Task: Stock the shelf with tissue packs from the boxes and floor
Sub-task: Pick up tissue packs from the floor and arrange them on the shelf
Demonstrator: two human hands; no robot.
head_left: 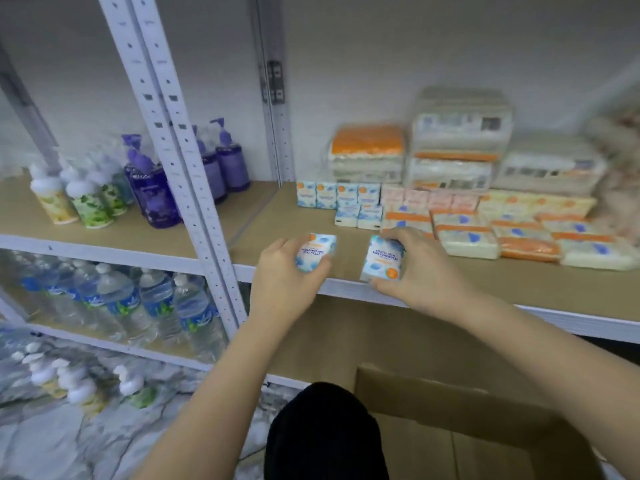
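Observation:
My left hand grips a small blue-and-white mini tissue pack just above the front edge of the brown shelf board. My right hand holds a second, matching mini tissue pack, upright near the shelf's front lip. Further back stand rows of the same blue packs, then pink packs, yellow packs and orange-striped flat packs. Larger wrapped tissue bundles are stacked against the wall.
A white perforated upright post divides the shelves. Left of it stand purple pump bottles and green-label bottles; water bottles fill the shelf below. An open cardboard box sits low, beside my dark-clad knee.

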